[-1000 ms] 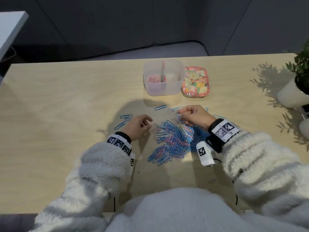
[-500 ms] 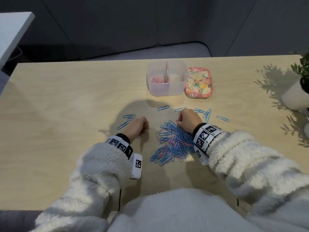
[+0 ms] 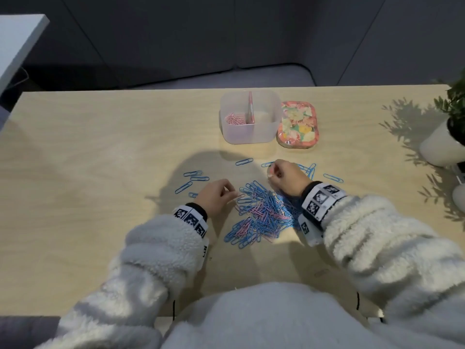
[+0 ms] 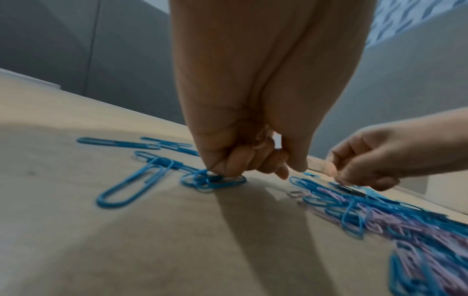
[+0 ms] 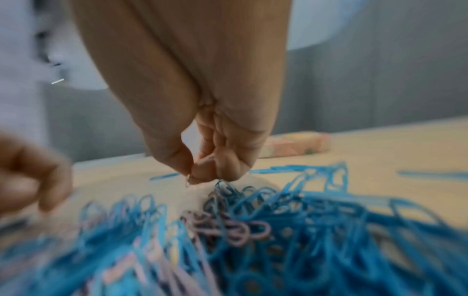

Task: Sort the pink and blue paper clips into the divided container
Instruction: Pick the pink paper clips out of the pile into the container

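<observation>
Loose blue clips [image 3: 191,181] are lying flat on the bench [image 3: 100,159], far L of the pile. L hand [image 3: 216,197] is resting knuckles-down just beside them, fingers curled w/ the tips touching a pink clip [image 3: 239,197] at the pile's L edge; whether it is gripping anything cannot be told. Mixed pink/blue pile [image 3: 261,212] is sitting between both hands, centre of bench. R hand [image 3: 284,175] is hovering over the pile's far-R edge, thumb and forefinger pinching a pale clip [image 5: 188,180], other fingers curled in. Divided container [image 3: 251,136] is standing beyond the pile, w/ pink clips [image 3: 234,119] in its L compartment. Floral lid [image 3: 298,125] is lying just beside it, R side. Potted plant [image 3: 453,132] is standing at far R.
</observation>
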`<state>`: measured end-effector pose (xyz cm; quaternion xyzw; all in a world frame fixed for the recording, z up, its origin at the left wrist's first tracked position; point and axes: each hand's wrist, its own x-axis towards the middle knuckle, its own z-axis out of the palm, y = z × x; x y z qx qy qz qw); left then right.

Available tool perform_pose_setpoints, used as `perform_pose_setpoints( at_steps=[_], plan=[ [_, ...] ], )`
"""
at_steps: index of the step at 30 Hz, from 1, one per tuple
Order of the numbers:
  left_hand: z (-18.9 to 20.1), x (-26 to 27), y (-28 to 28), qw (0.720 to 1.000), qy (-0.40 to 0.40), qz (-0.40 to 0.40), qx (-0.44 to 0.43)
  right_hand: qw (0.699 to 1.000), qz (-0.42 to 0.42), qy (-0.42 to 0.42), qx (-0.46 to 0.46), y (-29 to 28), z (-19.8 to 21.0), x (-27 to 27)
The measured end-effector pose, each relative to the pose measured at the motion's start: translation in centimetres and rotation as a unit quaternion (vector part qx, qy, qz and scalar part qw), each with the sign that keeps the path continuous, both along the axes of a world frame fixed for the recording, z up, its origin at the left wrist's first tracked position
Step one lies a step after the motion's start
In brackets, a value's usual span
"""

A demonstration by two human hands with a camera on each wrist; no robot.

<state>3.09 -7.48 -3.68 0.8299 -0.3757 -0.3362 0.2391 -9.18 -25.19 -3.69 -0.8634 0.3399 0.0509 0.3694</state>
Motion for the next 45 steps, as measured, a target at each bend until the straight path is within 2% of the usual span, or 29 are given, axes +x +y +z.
perform_pose_setpoints(
  at_steps=[2, 5, 6, 7, 8, 9, 10, 12, 15, 21, 26, 32, 34, 36, 38, 40, 43, 45],
  plan=[
    [-0.1, -0.4, -0.3, 0.999, -0.035, 0.000, -0.001, 0.979, -0.103, -0.076, 0.157, -0.1, 0.6, 0.2],
    [0.0, -0.7, -0.9, 0.996, -0.083, -0.027, 0.014, 0.891, -0.229, -0.108, 0.377, 0.5, 1.6, 0.7],
    [0.1, -0.7, -1.2, 0.994, -0.095, -0.041, 0.024, 0.880, -0.234, -0.093, 0.402, 0.7, 1.8, 0.9],
    [0.3, -0.7, -1.4, 0.993, -0.101, -0.052, 0.033, 0.893, -0.216, -0.073, 0.388, 1.0, 1.8, 1.2],
    [0.5, -0.7, -1.6, 0.992, -0.104, -0.058, 0.040, 0.927, -0.169, -0.051, 0.332, 1.4, 1.6, 1.5],
    [0.6, -0.6, -1.8, 0.992, -0.103, -0.059, 0.046, 0.966, -0.100, -0.027, 0.239, 1.8, 1.3, 1.8],
    [0.7, -0.6, -1.9, 0.992, -0.101, -0.058, 0.052, 0.991, -0.024, -0.006, 0.130, 2.2, 1.0, 2.0],
    [0.8, -0.5, -2.1, 0.993, -0.090, -0.055, 0.061, 0.996, 0.070, 0.044, -0.014, 3.2, 0.5, 2.4],
    [0.9, -0.3, -2.0, 0.994, -0.059, -0.059, 0.075, 0.990, 0.090, 0.065, -0.088, 3.6, 0.2, 2.8],
    [0.6, 1.3, -0.6, 0.997, 0.047, 0.023, 0.053, 0.997, 0.026, 0.021, -0.076, 1.0, 1.3, 1.9],
    [1.2, 2.0, 0.3, 0.992, 0.117, 0.057, 0.003, 0.977, 0.147, 0.035, -0.148, 1.4, 1.7, 0.3],
    [1.4, 1.1, 0.4, 0.980, 0.182, 0.066, 0.044, 0.958, 0.190, 0.078, -0.200, 1.0, 1.5, 0.2],
    [1.4, 0.5, 0.3, 0.989, 0.144, 0.018, 0.034, 0.952, 0.202, 0.087, -0.214, 1.0, 1.4, 0.1],
    [1.2, 0.0, 0.5, 0.996, 0.057, -0.056, 0.038, 0.951, 0.201, 0.086, -0.219, 0.9, 1.3, 0.0],
    [1.1, -0.3, 0.6, 0.991, -0.030, -0.117, 0.048, 0.950, 0.203, 0.086, -0.222, 0.9, 1.3, -0.2],
    [1.0, -0.5, 0.6, 0.984, -0.076, -0.152, 0.048, 0.955, 0.197, 0.086, -0.205, 0.7, 1.3, -0.5],
    [0.7, -0.2, 0.4, 0.980, -0.090, -0.167, 0.061, 0.995, 0.080, 0.030, -0.048, -0.3, 1.3, -1.0],
    [0.4, -0.1, 0.4, 0.979, -0.091, -0.167, 0.067, 0.997, -0.011, -0.045, 0.069, -1.1, 1.5, -1.4]
  ],
)
